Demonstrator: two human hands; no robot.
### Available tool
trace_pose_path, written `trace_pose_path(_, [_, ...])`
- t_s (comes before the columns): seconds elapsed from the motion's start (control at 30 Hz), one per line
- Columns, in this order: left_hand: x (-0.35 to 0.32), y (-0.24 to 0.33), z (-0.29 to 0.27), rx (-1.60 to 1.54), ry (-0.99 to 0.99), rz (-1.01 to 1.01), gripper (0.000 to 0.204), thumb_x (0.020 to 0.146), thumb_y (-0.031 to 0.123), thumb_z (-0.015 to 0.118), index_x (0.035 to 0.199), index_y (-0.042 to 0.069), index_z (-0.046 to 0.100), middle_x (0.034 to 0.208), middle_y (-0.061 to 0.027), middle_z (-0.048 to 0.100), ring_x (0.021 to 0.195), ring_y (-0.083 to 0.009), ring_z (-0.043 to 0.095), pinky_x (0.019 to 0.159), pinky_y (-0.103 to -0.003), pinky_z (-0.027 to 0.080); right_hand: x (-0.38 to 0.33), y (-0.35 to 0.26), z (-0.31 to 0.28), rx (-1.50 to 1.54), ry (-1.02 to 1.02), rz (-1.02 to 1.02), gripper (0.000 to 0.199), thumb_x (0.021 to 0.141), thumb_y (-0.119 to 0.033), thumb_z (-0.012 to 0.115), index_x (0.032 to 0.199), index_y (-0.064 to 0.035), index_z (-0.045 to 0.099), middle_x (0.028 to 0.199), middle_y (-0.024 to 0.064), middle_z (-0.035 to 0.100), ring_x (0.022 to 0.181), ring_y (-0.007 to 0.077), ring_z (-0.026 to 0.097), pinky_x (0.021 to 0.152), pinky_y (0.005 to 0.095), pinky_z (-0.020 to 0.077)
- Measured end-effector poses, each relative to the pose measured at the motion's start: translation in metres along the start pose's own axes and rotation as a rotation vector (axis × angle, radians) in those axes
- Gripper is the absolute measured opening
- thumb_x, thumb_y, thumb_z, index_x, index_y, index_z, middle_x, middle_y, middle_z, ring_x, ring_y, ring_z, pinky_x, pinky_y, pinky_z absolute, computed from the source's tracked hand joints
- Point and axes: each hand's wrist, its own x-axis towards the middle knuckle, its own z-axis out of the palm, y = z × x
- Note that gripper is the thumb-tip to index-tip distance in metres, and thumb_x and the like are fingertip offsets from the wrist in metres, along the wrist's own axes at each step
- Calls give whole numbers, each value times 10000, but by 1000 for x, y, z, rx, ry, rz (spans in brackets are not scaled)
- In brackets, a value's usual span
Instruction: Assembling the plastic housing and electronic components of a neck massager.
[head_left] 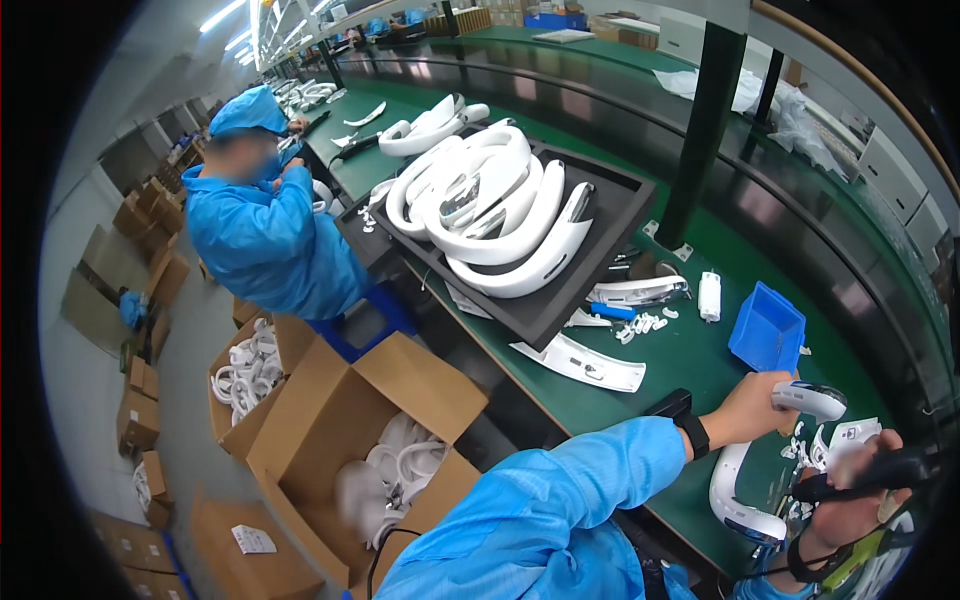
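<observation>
My left hand is closed around a white U-shaped neck fan housing, whose two ends are dark and glossy. One end shows just beyond my fingers, the other hangs lower near the bench edge. At the far right, my right hand wraps around a black handheld tool; its exact kind is blurred and partly cut by the picture's dark rim. Small white plastic parts lie on the green bench between my hands. Beyond my left hand stands a small blue bin.
A black tray piled with white neck fan housings rests on the bench. Near it lie a curved white shell and a white cylinder. A dark post rises behind. Open cartons stand at left, near a seated co-worker.
</observation>
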Motion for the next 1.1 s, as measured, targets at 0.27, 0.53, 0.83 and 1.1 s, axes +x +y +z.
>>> trace_pose_path(0.27, [1,-27,2,-19,-16,19,395,738,71,807,1124,72,720,925,-59,714,839,-111,652,768,-301,545,-26,47,17,-42,251,-22,901,792,-797,637,1203,-4,515,754,106,587,586,201,559,510,312,458])
trace_pose_path(0.53, [16,-22,1,-17,-15,-87,171,818,161,768,916,34,710,789,-34,721,702,-95,638,668,-285,522,-10,50,1,18,127,8,1030,812,-855,542,1324,36,480,941,175,616,684,235,594,612,374,494])
trace_pose_path(0.83, [6,-25,4,98,-25,-191,305,856,230,815,1018,-12,724,781,16,671,670,-52,532,575,-244,420,-25,65,0,-103,-5,80,1127,747,-879,590,1391,33,432,981,149,601,755,242,616,639,368,497])
trace_pose_path(1.1, [8,-30,3,51,-21,-129,273,856,197,816,1018,-4,726,841,-12,714,726,-63,588,629,-240,465,-19,80,0,-27,-54,76,1090,752,-856,621,1353,35,437,960,142,602,732,232,606,616,349,489])
